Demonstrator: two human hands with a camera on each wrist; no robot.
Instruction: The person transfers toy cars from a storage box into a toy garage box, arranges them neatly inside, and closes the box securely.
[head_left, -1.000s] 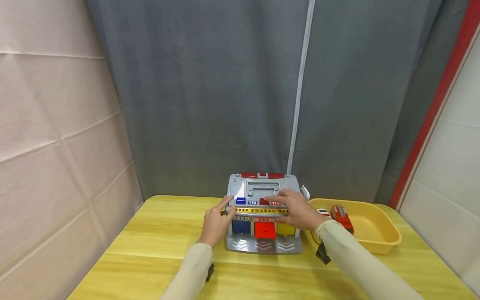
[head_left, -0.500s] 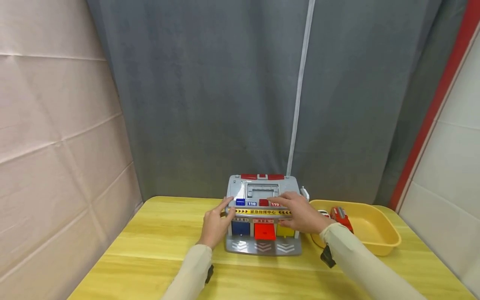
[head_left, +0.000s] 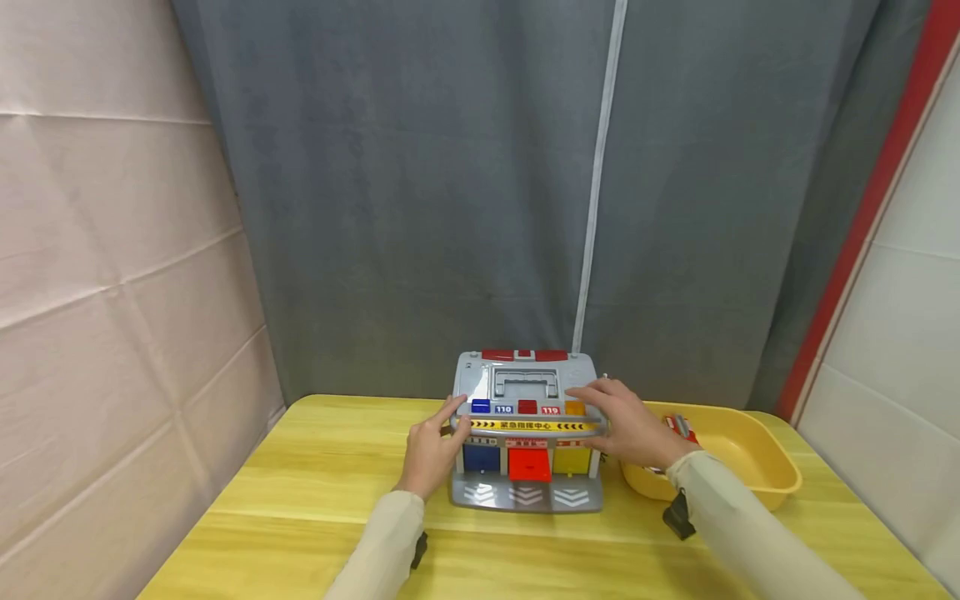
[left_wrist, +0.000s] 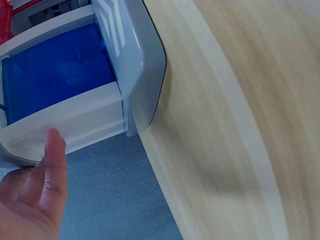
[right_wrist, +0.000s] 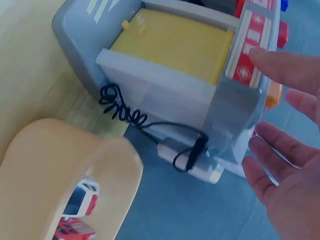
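A grey toy rescue station stands on the table, with a blue door, a red door and a yellow door in front. The red door sticks outward; the blue and yellow ones lie flat in their frames. My left hand rests at the station's left roof edge, fingers extended along its side. My right hand is at the right roof corner, its index finger by the orange button. Its thumb lies against the red sign below the roof. Blue and red buttons line the roof.
A yellow bin stands right of the station, holding a red toy vehicle and a white toy vehicle. A white handset on a coiled black cord hangs at the station's right side. A grey curtain hangs behind the table.
My right hand has moved right along the roof, from by the red button to the orange button, which now shows. My left hand and the station's doors stay as they were.
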